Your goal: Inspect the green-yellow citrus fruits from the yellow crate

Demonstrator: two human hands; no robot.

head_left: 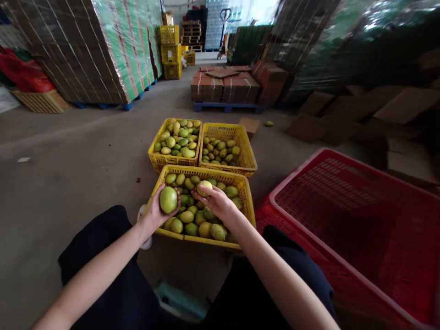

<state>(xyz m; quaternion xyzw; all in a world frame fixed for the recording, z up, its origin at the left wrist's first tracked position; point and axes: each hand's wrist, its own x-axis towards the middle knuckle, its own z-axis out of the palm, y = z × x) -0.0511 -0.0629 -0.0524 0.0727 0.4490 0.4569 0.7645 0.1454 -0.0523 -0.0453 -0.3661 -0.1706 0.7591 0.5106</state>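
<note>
My left hand point(158, 211) is closed around a large, round green lemon point(168, 200), lifted over the left side of the near yellow crate point(252, 215). In my right hand point(220, 201) a smaller, yellower lemon point(204, 188) is gripped between thumb and fingers, above the middle of the same crate. Below both hands that crate holds many green and yellow-green lemons point(205, 230), some hidden by my hands and right forearm.
Behind the near crate stand a full yellow crate point(153, 156) and a partly filled one point(252, 160). A large red crate point(319, 158) is at my right. Farther off are boxes on a blue pallet point(227, 108), loose cardboard point(405, 105) and a single fruit point(269, 123) on the floor.
</note>
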